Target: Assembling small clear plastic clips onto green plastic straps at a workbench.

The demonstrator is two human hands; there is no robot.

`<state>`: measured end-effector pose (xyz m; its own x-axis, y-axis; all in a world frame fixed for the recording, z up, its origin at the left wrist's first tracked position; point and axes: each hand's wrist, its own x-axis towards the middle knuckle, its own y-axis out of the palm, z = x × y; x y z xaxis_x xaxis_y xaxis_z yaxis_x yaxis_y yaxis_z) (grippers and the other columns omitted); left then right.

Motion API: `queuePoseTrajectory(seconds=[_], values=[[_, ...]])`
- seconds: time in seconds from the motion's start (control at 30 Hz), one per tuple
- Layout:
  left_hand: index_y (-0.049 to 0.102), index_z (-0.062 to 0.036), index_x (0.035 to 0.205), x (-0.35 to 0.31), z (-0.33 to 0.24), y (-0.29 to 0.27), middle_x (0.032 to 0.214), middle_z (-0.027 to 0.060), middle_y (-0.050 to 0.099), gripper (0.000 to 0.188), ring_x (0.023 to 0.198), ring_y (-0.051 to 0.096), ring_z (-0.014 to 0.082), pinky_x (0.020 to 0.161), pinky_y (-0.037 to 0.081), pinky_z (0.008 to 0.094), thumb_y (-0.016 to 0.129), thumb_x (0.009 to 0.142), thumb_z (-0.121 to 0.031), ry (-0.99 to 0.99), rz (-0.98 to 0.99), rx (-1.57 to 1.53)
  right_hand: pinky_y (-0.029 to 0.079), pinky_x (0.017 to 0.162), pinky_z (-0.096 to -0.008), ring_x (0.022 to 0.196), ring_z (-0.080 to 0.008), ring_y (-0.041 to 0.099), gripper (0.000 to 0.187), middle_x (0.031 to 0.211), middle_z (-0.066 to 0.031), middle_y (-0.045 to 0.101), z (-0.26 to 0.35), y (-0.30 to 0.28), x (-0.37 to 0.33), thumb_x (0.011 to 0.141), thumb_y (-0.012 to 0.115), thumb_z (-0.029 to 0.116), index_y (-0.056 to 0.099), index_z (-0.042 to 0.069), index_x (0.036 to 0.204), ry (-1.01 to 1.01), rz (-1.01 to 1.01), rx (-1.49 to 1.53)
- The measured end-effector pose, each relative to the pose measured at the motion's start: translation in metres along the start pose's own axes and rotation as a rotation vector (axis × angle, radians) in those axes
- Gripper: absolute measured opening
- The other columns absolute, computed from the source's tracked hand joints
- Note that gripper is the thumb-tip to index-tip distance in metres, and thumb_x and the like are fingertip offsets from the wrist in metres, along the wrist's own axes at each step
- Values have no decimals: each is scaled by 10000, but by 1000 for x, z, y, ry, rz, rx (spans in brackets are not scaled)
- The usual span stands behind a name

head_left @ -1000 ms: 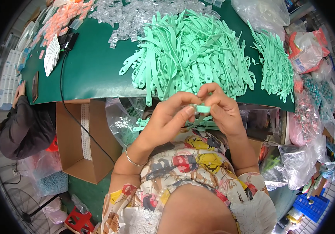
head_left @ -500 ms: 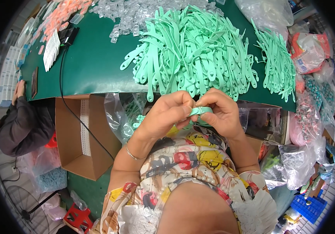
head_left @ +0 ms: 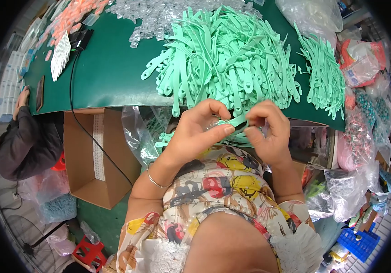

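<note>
A mint-green plastic strap (head_left: 238, 120) is held in front of my chest, just off the table's near edge. My left hand (head_left: 201, 129) pinches one end between thumb and curled fingers, with something small and clear beside the strap, partly hidden by the fingers. At the strap's other end, the fingertips of my right hand (head_left: 269, 132) close on it, thumb a little apart below. Beyond both hands lies a large heap of similar green straps (head_left: 227, 59) with holes and ridges. Behind it are many small clear plastic pieces (head_left: 159, 22).
A green table (head_left: 113, 84) carries a smaller strap pile (head_left: 325, 75), orange pieces (head_left: 70, 20) and a black device (head_left: 81, 40) with a hanging cable. Below stands an open cardboard box (head_left: 100, 159). Plastic bags (head_left: 359, 109) crowd the right. Another person's sleeve (head_left: 29, 148) shows at left.
The strap, earlier bent in a loop between close-set fingertips, now stretches between my hands. My right hand has drawn slightly away to the right, and the left thumb has straightened along it.
</note>
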<state>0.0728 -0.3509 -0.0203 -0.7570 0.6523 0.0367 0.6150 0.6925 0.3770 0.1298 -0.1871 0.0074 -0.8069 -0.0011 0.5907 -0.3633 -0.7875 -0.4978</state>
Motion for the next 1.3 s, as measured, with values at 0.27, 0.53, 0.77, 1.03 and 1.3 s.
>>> queuePoseTrajectory(seconds=[0.27, 0.53, 0.77, 1.03, 1.3], values=[[557, 13, 780, -3, -15, -5, 710, 16, 558, 109, 653, 489, 52, 566, 412, 211, 626, 761, -69, -70, 169, 297, 356, 471, -232, 509, -96, 461, 151, 590, -39, 521, -12, -1, -12, 800, 526, 62, 528, -5, 664, 456, 397, 539], [556, -6, 702, -5, 2, -9, 619, 6, 540, 94, 492, 419, 33, 437, 312, 181, 611, 728, -78, -236, 336, -249, 318, 437, -214, 484, -78, 431, 196, 554, -34, 497, -16, 17, -30, 797, 499, 86, 513, 11, 617, 421, 271, 1166], [551, -8, 778, -4, -9, -2, 627, -9, 519, 174, 494, 419, 27, 435, 315, 173, 617, 781, -168, -346, 125, -93, 392, 524, -242, 588, -128, 493, 135, 651, -43, 520, -3, 9, -1, 700, 666, 80, 579, 17, 782, 157, 71, 257], [552, 3, 808, -6, -7, -6, 642, -5, 498, 271, 567, 415, 40, 484, 329, 186, 512, 870, -258, -243, 166, 95, 416, 656, -241, 758, -140, 524, 259, 846, -68, 538, -22, 3, -23, 674, 721, 85, 582, 0, 876, 318, 171, 542], [561, -11, 861, 5, -5, -10, 665, -7, 507, 244, 578, 411, 36, 491, 318, 175, 498, 876, -246, -305, 299, -127, 423, 664, -244, 774, -131, 537, 275, 854, -69, 565, -30, -1, -25, 691, 705, 47, 570, -19, 922, 358, 107, 777]])
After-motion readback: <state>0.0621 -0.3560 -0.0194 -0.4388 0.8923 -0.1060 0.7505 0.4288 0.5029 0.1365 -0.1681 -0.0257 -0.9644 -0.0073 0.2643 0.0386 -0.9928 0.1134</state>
